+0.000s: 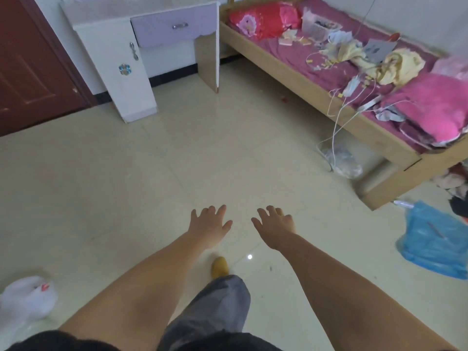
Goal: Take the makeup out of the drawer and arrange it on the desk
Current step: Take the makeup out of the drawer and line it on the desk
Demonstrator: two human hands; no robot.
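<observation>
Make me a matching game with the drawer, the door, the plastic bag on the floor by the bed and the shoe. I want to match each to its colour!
Things:
1. drawer
2. door
3. plastic bag
4. shoe

Colours:
A. blue
B. yellow
C. pale purple
D. dark red-brown

Pairs: 1-C, 2-D, 3-A, 4-B
</observation>
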